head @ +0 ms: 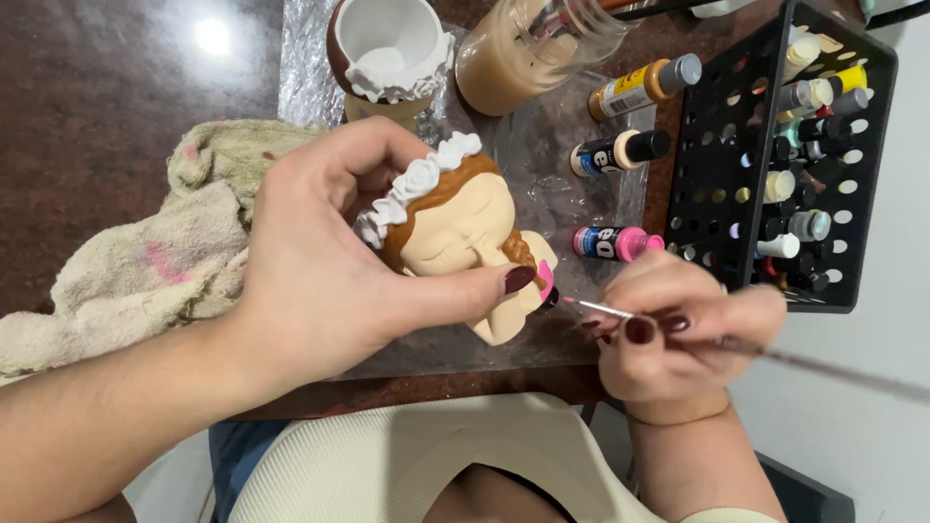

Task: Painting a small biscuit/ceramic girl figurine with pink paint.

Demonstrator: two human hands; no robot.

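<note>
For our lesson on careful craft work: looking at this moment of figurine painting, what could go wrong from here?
1. The left hand grips the doll figurine beside the wet pink patch; the thumb could smear it.
2. The fine brush in the right hand might slip onto the brown braid.

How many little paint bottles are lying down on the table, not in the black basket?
3. An orange-tan bottle lies nearest the jar, a black-labelled one sits below it, and a pink bottle lies just above the right hand. More may hide behind the hands.
</note>
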